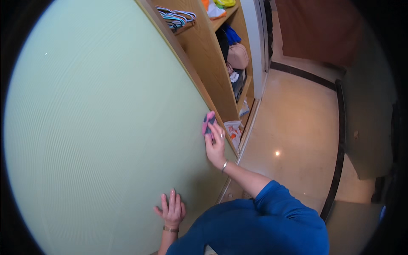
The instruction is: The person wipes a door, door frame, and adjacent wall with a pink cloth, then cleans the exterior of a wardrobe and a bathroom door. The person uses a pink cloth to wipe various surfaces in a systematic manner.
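Observation:
A large pale green sliding wardrobe door (121, 121) with a narrow wooden edge fills the left and middle of the view. My right hand (216, 145) holds a pink and grey cloth (208, 123) against the panel, close to that edge. A ring and a metal bracelet show on this hand and wrist. Lower down, my left hand (172, 208) rests on the panel with its fingers spread and nothing in it; a band is round the wrist.
Beside the door stands an open wooden wardrobe (204, 60) with plastic hangers (177, 17), a pink bag (238, 56) and a white plastic bag (233, 129). Right of it lies a glossy tiled floor (296, 127) with a dark border strip. A brown-red cloth (318, 28) hangs at the upper right.

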`<action>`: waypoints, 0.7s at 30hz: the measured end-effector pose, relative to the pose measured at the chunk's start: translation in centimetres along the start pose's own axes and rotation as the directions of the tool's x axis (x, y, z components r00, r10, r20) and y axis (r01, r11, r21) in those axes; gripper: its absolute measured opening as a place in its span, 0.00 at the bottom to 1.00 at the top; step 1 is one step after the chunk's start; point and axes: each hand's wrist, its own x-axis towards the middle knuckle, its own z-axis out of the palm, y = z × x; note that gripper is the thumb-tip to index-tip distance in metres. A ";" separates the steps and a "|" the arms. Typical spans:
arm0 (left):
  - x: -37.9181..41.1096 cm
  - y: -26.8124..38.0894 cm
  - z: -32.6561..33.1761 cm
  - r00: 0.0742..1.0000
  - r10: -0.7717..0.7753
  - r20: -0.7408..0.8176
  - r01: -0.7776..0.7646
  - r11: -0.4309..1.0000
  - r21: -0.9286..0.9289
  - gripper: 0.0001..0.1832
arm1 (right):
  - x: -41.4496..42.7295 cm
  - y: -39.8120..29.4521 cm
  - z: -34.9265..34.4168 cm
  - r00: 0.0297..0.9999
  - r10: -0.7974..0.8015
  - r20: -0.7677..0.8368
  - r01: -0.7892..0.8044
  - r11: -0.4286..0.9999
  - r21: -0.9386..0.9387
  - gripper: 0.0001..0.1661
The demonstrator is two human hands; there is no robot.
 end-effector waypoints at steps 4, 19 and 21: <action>-0.2 -0.1 0.5 1.000 0.009 -0.002 -0.009 1.000 -0.014 0.14 | 7.0 -5.1 -0.2 0.968 -0.216 -0.128 0.233 0.963 0.138 0.26; 0.1 0.1 0.2 1.000 0.000 -0.017 -0.001 1.000 -0.011 0.15 | 1.0 11.4 -1.6 0.997 0.067 0.049 -0.054 0.970 -0.238 0.28; 0.1 0.1 0.2 1.000 0.006 -0.028 -0.006 1.000 -0.017 0.15 | -0.2 13.1 -1.4 0.990 0.130 0.059 -0.106 0.946 -0.307 0.28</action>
